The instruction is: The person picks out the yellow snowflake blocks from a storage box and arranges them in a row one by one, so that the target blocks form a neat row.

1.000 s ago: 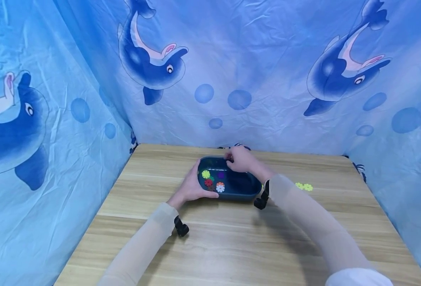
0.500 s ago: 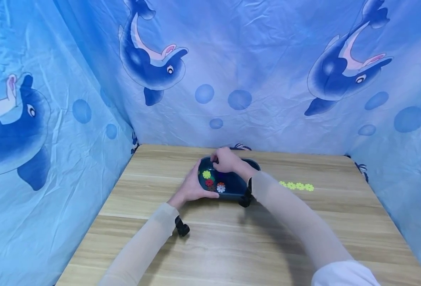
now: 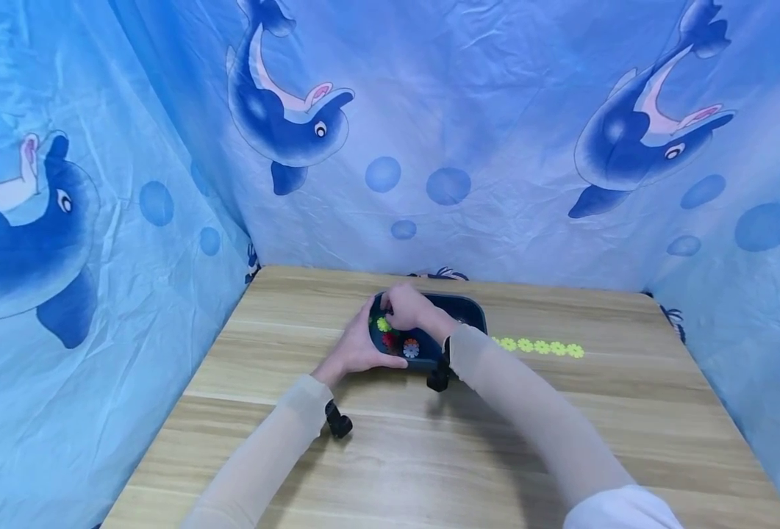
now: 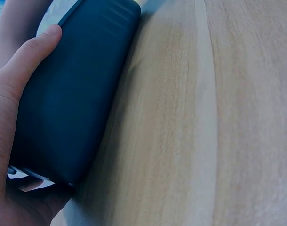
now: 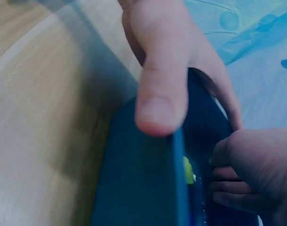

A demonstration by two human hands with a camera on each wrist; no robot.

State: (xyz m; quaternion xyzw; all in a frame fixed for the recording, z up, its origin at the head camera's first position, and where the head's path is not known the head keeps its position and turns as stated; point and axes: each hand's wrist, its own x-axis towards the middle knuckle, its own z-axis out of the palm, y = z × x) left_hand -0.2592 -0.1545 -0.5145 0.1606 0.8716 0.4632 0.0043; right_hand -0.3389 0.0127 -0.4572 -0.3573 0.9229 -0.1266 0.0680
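A dark blue oblong box (image 3: pixel 474 316) stands on the table. My left hand (image 3: pixel 355 348) grips its left end, the thumb along the near side, as the left wrist view shows against the box wall (image 4: pixel 73 94). Inside lie small flower-shaped discs: a yellow disc (image 3: pixel 383 324), a red disc (image 3: pixel 388 339) and a white disc (image 3: pixel 411 350) with orange behind it. My right hand (image 3: pixel 406 307) reaches into the left part of the box. In the right wrist view its fingers (image 5: pixel 233 186) are loosely bent, with no disc visible between them; the palm covers part of the contents.
Right of the box, a straight row of several yellow discs (image 3: pixel 542 347) lies on the wooden table (image 3: pixel 390 455); my right forearm passes in front of its left end. A blue dolphin-print curtain (image 3: pixel 416 242) hangs behind the table and along both sides.
My right hand has moved left and a little toward me inside the box, uncovering more of the yellow row. The left hand keeps its grip, and the box stays about where it was.
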